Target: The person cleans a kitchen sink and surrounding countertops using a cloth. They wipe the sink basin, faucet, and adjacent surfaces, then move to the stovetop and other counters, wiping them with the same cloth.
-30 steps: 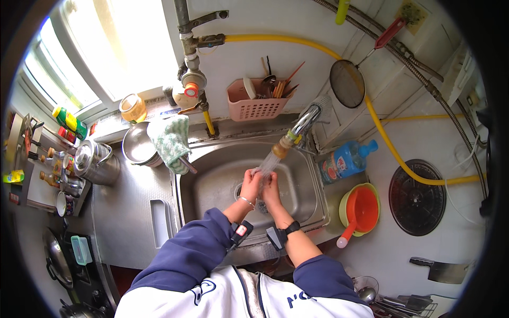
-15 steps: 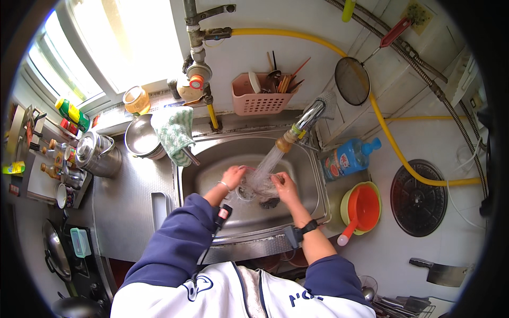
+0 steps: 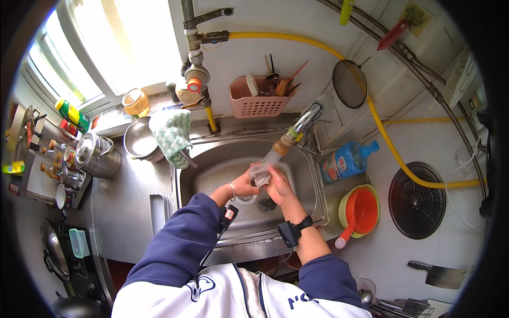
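Note:
My left hand (image 3: 243,185) and my right hand (image 3: 278,188) meet under the running water of the faucet (image 3: 288,137), both closed on a pale, crumpled, wet item (image 3: 260,175) that looks like thin cloth or plastic; I cannot tell which. The steel sink (image 3: 196,193) surrounds them. Below my hands lie the drain and a dark scrubber (image 3: 266,204).
Left of the sink are pans with a green-white cloth (image 3: 170,135), a steel pot (image 3: 98,156) and condiment bottles. On the right are a blue bottle (image 3: 344,163), a red ladle in a bowl (image 3: 360,209), a black round lid (image 3: 416,201) and a cleaver (image 3: 440,274).
Half a second ago my hands were apart around the water stream; now they have come together beneath it, with the pale item gathered between them.

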A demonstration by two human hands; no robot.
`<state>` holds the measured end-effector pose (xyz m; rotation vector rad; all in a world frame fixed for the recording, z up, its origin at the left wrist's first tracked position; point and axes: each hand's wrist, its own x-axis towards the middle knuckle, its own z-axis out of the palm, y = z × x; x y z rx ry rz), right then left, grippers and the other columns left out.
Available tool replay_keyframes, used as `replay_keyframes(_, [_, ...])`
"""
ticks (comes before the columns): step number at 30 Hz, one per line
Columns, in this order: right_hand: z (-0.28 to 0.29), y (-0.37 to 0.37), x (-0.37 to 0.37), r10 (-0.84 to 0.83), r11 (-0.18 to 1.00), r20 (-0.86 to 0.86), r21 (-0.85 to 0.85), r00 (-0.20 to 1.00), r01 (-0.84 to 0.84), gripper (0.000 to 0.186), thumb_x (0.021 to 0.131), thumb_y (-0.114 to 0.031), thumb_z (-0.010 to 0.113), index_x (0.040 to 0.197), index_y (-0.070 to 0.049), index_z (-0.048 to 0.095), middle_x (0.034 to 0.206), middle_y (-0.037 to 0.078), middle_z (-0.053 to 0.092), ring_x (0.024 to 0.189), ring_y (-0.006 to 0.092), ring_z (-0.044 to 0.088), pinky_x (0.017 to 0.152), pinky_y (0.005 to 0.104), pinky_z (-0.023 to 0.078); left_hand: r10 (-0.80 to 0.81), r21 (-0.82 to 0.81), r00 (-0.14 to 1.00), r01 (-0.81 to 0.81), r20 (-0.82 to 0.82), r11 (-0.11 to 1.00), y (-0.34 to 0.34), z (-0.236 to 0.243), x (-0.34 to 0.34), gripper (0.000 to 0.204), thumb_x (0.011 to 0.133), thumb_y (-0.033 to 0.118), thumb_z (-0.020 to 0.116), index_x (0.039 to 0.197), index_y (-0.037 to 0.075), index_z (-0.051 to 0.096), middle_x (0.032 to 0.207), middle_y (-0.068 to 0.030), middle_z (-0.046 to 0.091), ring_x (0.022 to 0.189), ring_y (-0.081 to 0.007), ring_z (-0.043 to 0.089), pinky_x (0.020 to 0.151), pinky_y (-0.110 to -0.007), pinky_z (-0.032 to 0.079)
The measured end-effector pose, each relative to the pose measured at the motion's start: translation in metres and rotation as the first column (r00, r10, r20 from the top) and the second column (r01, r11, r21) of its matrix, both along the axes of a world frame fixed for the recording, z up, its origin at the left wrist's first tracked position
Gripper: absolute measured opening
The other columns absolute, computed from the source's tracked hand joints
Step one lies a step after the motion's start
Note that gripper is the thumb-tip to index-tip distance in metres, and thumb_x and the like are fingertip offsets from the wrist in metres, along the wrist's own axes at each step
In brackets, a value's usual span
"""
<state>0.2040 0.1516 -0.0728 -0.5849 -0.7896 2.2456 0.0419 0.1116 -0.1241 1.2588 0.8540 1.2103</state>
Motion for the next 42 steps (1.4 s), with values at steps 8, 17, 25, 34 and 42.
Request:
replay_keyframes(8, [-0.041, 0.022, 0.068, -0.499, 0.856, 0.619, 0.246, 0.606, 0.454, 0.039, 0.089, -0.019, 0.068, 0.117, -0.002, 0.048, 0.089, 0.002, 0.058, 0.074, 0.0085, 0.051, 0.064, 0.0255, 0.044, -0.027, -0.457, 0.901, -0.194, -0.432, 0.868, 0.016, -0.009, 0.008, 0.040, 0.075, 0.013, 0.069, 0.113, 0.004, 0.061, 0.091, -0.0078, 0.066, 0.085, -0.0209, 0.063, 0.082, -0.036, 0.052])
replay_keyframes(17, [-0.032, 0.131, 0.098, -0.692, 0.721, 0.164, 0.218, 0.704, 0.658, 0.015, 0.090, -0.016, 0.066, 0.096, -0.003, 0.059, 0.084, 0.006, 0.061, 0.078, 0.0144, 0.060, 0.071, 0.0269, 0.051, 0.264, 0.270, 0.359, -0.036, -0.895, 0.962, 0.005, 0.050, -0.018, 0.036, 0.067, 0.009, 0.070, 0.102, 0.007, 0.064, 0.116, -0.0161, 0.053, 0.098, -0.0381, 0.058, 0.088, -0.042, 0.050])
replay_keyframes(25, [-0.034, -0.006, 0.012, -0.125, 0.706, 0.501, 0.651, 0.856, -0.278, 0.092, 0.067, -0.019, 0.088, 0.141, -0.003, 0.035, 0.135, 0.009, 0.049, 0.127, 0.0199, 0.044, 0.107, 0.0367, 0.035, -0.175, -0.422, 0.982, 0.130, -0.068, 0.897, -0.002, 0.077, -0.061, 0.037, 0.083, 0.008, 0.068, 0.115, -0.004, 0.053, 0.105, -0.0093, 0.063, 0.094, -0.0165, 0.063, 0.083, -0.031, 0.052])
replay_keyframes(34, [-0.019, -0.041, -0.028, 0.386, 0.868, 0.003, -0.341, 0.923, -0.362, 0.053, 0.091, -0.051, 0.058, 0.121, -0.008, 0.052, 0.105, 0.004, 0.060, 0.090, 0.0141, 0.061, 0.080, 0.0316, 0.054, 0.421, 0.270, 0.723, -0.323, -0.548, 0.907, -0.040, 0.080, -0.055, 0.038, 0.070, -0.003, 0.069, 0.106, 0.005, 0.060, 0.106, -0.0110, 0.056, 0.092, -0.0224, 0.062, 0.077, -0.032, 0.055])
replay_keyframes(42, [0.017, -0.030, -0.023, 0.554, 0.832, 0.294, -0.162, 0.779, -0.531, 0.019, 0.087, -0.017, 0.070, 0.101, -0.007, 0.062, 0.088, 0.002, 0.061, 0.074, 0.0093, 0.055, 0.054, 0.0227, 0.042, 0.211, 0.372, 0.474, 0.278, -0.855, 0.885, -0.063, 0.114, -0.071, 0.085, 0.069, 0.032, 0.080, 0.139, 0.006, 0.038, 0.144, -0.0150, 0.037, 0.130, -0.0321, 0.043, 0.105, -0.038, 0.040])
